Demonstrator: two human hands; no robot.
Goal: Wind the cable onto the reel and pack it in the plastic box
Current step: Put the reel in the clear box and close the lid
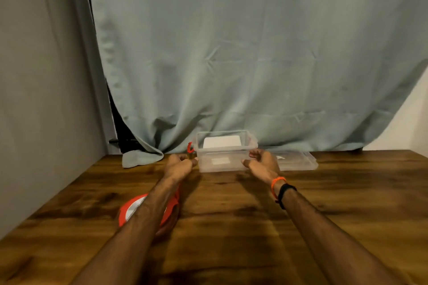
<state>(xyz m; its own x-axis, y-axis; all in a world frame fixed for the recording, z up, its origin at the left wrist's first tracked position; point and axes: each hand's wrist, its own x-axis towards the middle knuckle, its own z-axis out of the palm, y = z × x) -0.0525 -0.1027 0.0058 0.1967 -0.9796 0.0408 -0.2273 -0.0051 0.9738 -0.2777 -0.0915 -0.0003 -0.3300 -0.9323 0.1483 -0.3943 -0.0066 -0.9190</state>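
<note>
Both arms stretched forward over the wooden table point(231, 227), forearms nearly parallel. The left hand point(179, 164) reached the box's left end, fingers curled and thumb pointing toward the wall of the clear plastic box point(223, 157); whether it actually gripped the box could not be told. The right hand point(262, 163) had its fingers curled over the front right rim, thumb against the front wall, gripping the box. An orange band point(276, 184) and a black band point(284, 194) circled the right wrist.

The box sat at the table's far edge against the grey-green curtain point(231, 53), its long axis running left to right, opening upward, an orange latch point(190, 147) on its left end. The clear lid point(298, 159) lay flat just to its right. The orange reel point(129, 209) lay flat on the table under the left forearm, well short of the box.
</note>
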